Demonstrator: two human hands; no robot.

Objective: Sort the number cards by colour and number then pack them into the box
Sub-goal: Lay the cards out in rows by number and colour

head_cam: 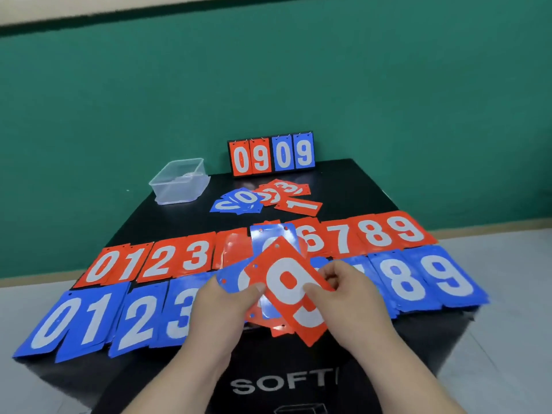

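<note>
head view: mid-sort, the left hand point(227, 306) grips a fan of cards point(236, 277) above the counter point(179, 222) rows, and the right hand point(349, 297) fingers point(328, 274) pinch its top red 9 card point(294, 297). that card likely belongs on the red 9 pile point(407, 231) far right; the clear box point(179, 180) sits back left.

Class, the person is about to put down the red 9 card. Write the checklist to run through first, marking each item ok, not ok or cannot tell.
1. Grip on the red 9 card by left hand and right hand: ok.
2. The red 9 pile at the right end of the red row in plain view: ok.
3. Number of cards behind it, such as the blue card: cannot tell.
4. The loose heap near the scoreboard sorted: not ok.
5. The box open on top: ok.
</note>
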